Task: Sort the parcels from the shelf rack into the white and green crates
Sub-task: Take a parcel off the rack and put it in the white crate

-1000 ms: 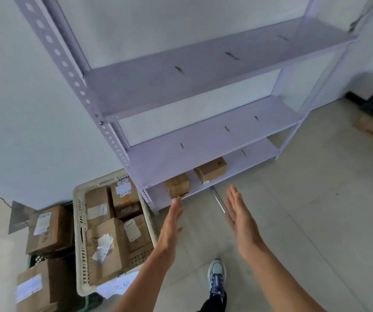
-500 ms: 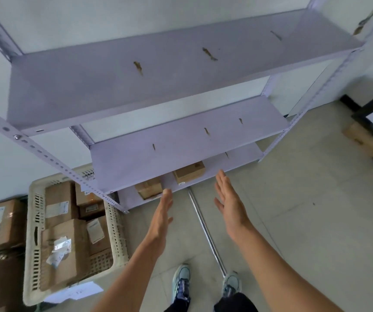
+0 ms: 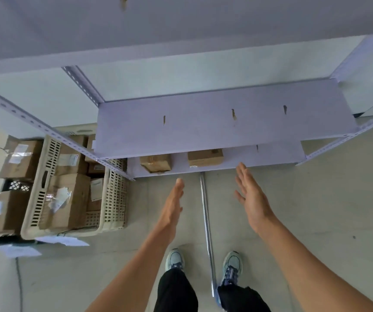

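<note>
- Cardboard parcels sit on the bottom board of a pale lilac shelf rack point(image 3: 223, 122): a left parcel point(image 3: 156, 162) and a right parcel point(image 3: 205, 156), set apart from each other, both partly hidden under the board above.
- Each parcel lies flat with its long side running along the shelf's front edge, left to right in the head view.
- Both arms reach forward over the floor; the left hand point(image 3: 171, 210) is flat and open, edge-on with fingers pointing at the shelf, holding nothing.
- The right hand point(image 3: 252, 197) is likewise spread open and empty, its fingertips near the shelf's front edge just right of the right parcel.
- A metal rod point(image 3: 206, 221) lies on the floor between the hands, running from the shelf edge back between the person's shoes point(image 3: 232, 267).
- At left, a white crate point(image 3: 43, 188) stands beside the rack, packed with labelled boxes; a dark green crate point(image 3: 16, 185) just beyond it also holds boxes.
- Loose papers point(image 3: 61, 240) lie on the floor before the white crate.
</note>
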